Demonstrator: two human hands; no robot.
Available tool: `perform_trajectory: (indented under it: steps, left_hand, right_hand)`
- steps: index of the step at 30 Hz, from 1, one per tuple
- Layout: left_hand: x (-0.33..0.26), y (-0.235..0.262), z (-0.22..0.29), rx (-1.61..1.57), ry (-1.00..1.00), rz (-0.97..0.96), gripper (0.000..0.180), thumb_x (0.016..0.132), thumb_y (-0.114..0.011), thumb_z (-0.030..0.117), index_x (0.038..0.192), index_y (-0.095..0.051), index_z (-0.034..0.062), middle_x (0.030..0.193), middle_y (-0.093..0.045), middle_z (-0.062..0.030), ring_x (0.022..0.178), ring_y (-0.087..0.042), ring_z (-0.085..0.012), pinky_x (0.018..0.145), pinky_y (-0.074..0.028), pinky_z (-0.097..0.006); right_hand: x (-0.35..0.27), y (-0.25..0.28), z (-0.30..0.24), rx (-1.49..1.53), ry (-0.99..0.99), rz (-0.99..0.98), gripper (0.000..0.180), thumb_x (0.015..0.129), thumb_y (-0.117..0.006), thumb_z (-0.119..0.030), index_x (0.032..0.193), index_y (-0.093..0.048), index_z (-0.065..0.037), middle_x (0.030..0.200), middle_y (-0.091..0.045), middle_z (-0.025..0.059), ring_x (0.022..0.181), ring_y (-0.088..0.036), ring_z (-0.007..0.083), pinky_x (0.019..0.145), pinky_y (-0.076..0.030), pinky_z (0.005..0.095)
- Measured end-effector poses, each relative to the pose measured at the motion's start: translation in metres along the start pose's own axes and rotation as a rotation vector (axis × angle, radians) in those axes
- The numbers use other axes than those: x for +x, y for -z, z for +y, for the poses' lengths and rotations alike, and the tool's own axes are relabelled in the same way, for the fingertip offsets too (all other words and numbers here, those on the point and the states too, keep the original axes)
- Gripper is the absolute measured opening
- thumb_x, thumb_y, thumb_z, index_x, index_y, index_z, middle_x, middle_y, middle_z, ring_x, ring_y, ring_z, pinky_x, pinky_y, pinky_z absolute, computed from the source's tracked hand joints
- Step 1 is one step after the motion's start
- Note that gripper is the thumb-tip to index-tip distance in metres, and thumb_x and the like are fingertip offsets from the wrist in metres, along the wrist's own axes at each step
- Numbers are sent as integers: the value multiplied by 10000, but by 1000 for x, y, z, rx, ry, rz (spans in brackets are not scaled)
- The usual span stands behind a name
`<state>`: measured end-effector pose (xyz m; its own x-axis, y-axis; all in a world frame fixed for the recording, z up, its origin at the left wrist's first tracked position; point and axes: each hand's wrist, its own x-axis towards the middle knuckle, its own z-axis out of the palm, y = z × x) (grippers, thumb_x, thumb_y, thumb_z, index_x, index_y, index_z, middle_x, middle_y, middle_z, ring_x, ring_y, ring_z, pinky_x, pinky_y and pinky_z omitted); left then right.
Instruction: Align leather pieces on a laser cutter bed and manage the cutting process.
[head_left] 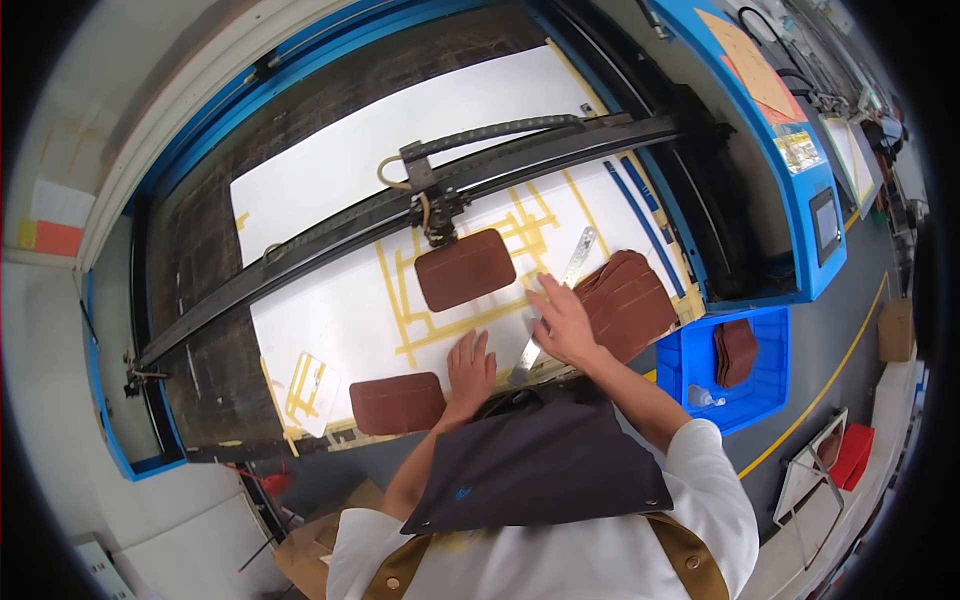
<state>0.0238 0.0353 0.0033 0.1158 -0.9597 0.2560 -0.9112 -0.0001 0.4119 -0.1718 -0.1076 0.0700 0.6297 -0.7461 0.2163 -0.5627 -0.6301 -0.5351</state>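
My left hand (471, 374) rests on the white board (345, 335) with its fingers stretched out and nothing in them. Over the middle of a steel ruler (581, 250) reaches my right hand (566, 322), fingers apart; whether it touches the ruler cannot be told. Ahead of both hands lies a brown leather-like piece (465, 270) inside yellow tape lines, under the black machine head (436, 215). Another brown piece (398, 403) sits left of my left hand, at the board's near edge. Beside my right hand is a stack of brown pieces (628, 310).
A black gantry beam (330, 215) spans the blue-framed machine. A small taped white card (314, 394) lies at near left. Right of me, a blue bin (675, 368) holds more brown pieces (735, 352) and a small clear bottle (703, 397). A control screen (826, 222) stands far right.
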Motion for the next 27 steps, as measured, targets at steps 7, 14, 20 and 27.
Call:
perform_trajectory:
  steps: [7, 14, 20, 27]
  left_hand:
    - [-24, -32, -18, -40, -122, 23, 311, 818, -596, 113, 1126, -636, 103, 782, -511, -93, 745, -518, -302, 676, -406, -447]
    - [-24, -25, -14, -67, -138, 19, 262, 866, -582, 164, 1103, -647, 73, 870, -559, -119, 823, -531, -329, 725, -421, -448]
    - [-23, -28, -12, -71, -118, 4, 283, 852, -612, 157, 1120, -646, 73, 870, -547, -122, 827, -530, -330, 719, -415, -446]
    - [-28, -25, -17, -53, -92, 21, 252, 859, -596, 162, 1087, -648, 68, 863, -547, -122, 817, -530, -334, 714, -417, -453]
  right_hand:
    - [-22, 235, 36, -313, -13, 861, 308, 782, -662, 19, 1088, -649, -15, 1182, -629, 184, 1084, -609, 324, 919, -483, 385]
    - [-109, 410, 197, -210, -534, 1540, 240, 928, -577, -221, 964, -678, -6, 1137, -638, 148, 1062, -602, 246, 900, -461, 339]
    - [-122, 416, 249, -400, -841, 1171, 260, 937, -565, -266, 997, -663, -33, 1104, -660, 154, 1071, -606, 304, 921, -457, 354]
    - [-104, 401, 257, -512, -736, 1122, 245, 938, -579, -269, 1001, -675, -52, 1195, -625, 196, 1197, -550, 342, 1023, -421, 399]
